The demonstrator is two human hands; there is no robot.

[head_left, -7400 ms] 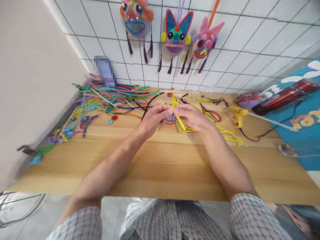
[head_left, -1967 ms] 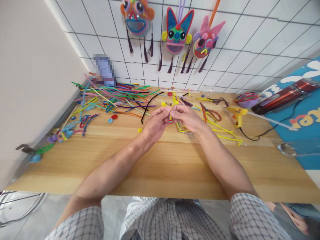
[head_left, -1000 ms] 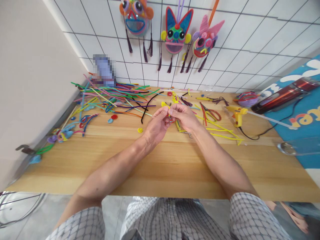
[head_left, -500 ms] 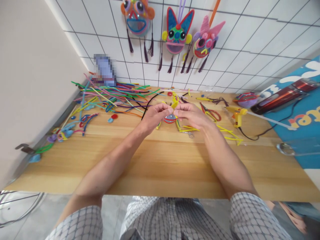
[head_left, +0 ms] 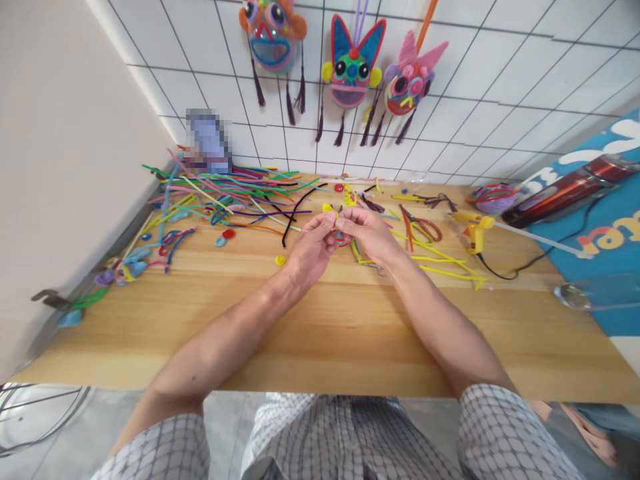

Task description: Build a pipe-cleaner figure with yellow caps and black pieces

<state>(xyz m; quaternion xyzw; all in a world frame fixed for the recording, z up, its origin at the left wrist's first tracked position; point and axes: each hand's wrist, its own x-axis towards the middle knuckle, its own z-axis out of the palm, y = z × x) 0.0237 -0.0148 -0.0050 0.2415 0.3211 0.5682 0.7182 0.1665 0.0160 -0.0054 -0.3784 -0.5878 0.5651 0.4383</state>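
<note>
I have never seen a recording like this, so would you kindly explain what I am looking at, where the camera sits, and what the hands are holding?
There is no machine here: a person wears one camera on the head, looking forward and down, so the two bare forearms reach away from you. The left hand and right hand meet above a wooden table and pinch a small yellow pipe-cleaner piece between the fingertips. On the table lie a heap of coloured pipe cleaners at the far left, scissors with red handles, a yellow glue gun with its cord, and loose yellow strands. Three colourful masks hang on the tiled wall behind.
</note>
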